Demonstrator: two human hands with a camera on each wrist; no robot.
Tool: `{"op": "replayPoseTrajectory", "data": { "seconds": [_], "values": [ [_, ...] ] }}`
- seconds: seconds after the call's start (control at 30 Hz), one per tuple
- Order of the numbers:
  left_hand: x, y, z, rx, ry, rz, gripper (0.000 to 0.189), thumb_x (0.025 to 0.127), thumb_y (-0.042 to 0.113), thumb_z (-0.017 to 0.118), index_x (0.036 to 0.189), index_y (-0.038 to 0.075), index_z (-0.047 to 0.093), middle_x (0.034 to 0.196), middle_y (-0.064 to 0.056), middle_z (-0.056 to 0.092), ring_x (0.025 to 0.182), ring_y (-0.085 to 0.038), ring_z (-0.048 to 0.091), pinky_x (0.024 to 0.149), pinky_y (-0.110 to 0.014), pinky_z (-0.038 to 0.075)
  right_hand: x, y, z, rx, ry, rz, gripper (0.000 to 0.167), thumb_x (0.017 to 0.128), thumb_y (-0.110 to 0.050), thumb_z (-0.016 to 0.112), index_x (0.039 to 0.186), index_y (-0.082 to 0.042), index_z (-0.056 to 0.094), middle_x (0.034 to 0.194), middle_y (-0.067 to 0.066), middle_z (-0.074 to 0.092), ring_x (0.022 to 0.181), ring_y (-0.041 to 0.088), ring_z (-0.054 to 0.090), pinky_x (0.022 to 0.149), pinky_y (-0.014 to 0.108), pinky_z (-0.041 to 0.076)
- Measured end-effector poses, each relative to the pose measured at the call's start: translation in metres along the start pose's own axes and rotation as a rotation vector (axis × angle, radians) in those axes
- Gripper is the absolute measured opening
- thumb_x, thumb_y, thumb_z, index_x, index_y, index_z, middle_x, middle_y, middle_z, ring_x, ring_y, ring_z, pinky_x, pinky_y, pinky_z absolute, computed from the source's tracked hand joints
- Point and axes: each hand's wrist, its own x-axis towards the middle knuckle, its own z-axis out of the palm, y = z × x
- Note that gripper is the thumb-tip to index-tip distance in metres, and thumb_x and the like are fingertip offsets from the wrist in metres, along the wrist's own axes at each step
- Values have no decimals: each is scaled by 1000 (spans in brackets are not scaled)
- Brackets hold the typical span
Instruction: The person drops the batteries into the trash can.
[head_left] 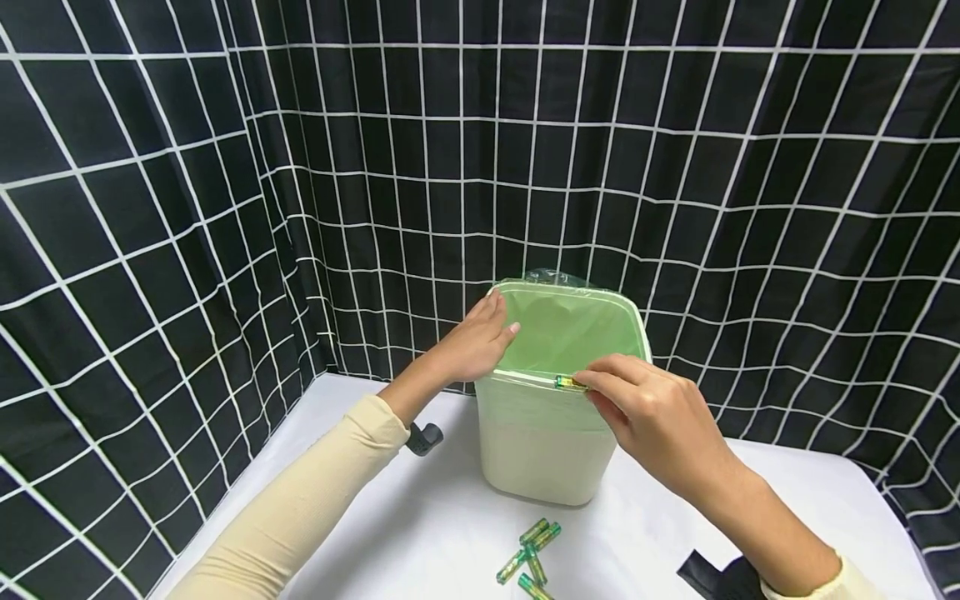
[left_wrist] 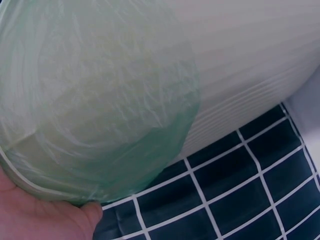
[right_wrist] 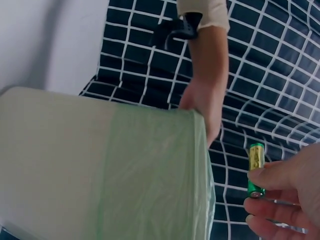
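My right hand [head_left: 652,408] pinches a green and yellow battery [right_wrist: 256,170] between thumb and fingers, above the near rim of a pale trash bin [head_left: 543,458]. In the head view the battery overlaps that rim. A thin green bag [head_left: 570,325] lines the bin and folds down over its outside. My left hand [head_left: 476,337] rests at the bin's left rim, fingers fairly straight and thumb toward the opening. Beside the lined rim, part of this hand [left_wrist: 45,215] shows in the left wrist view. Several similar batteries [head_left: 534,537] lie on the white table in front of the bin.
The bin stands upright on a white table [head_left: 375,500]. Black curtains [head_left: 420,167] with a white grid hang behind and at both sides. Black straps [head_left: 426,439] show by the left wrist and the right wrist. Some clear plastic [head_left: 555,275] shows behind the bin's far rim.
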Motion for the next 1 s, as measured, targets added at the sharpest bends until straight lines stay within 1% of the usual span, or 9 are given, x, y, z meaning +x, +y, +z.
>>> {"op": "replayPoseTrajectory", "data": {
  "seconds": [0.17, 0.33, 0.6, 0.77, 1.0],
  "values": [
    [0, 0, 1, -1, -9, -1, 66, 112, 38, 20, 158, -8, 9, 168, -22, 0, 156, -27, -6, 125, -34, -2, 9, 6, -1, -8, 9, -12, 27, 77, 6, 79, 100, -6, 78, 95, 1, 72, 78, 19, 71, 60, 38, 58],
    [0, 0, 0, -5, -5, -2, 67, 112, 39, 20, 158, -8, 9, 168, -22, -1, 156, -28, -5, 125, -35, -1, 17, 15, 1, -29, 23, -20, 29, 74, 9, 82, 99, -5, 78, 94, 1, 72, 77, 19, 71, 58, 36, 58],
    [1, 0, -1, 5, -10, 17, 66, 112, 37, 20, 157, -10, 10, 168, -24, 0, 156, -30, -3, 126, -38, 1, 24, 31, 5, -46, 21, 0, 29, 74, 10, 83, 99, -6, 79, 94, 2, 72, 75, 19, 70, 57, 37, 57],
    [0, 0, 0, 0, -7, 10, 66, 112, 38, 21, 158, -8, 11, 168, -23, 0, 156, -29, -5, 125, -36, -1, 29, 39, 9, -36, 15, 16, 26, 77, 8, 82, 98, -6, 79, 95, 4, 72, 76, 22, 70, 58, 39, 57],
    [1, 1, -1, -2, -7, 12, 66, 112, 38, 21, 158, -9, 11, 168, -23, 0, 156, -29, -5, 125, -36, -1, 35, 50, 14, -26, -8, 42, 24, 78, 8, 81, 97, -7, 78, 94, 3, 72, 75, 22, 70, 57, 38, 56]
  ]
}}
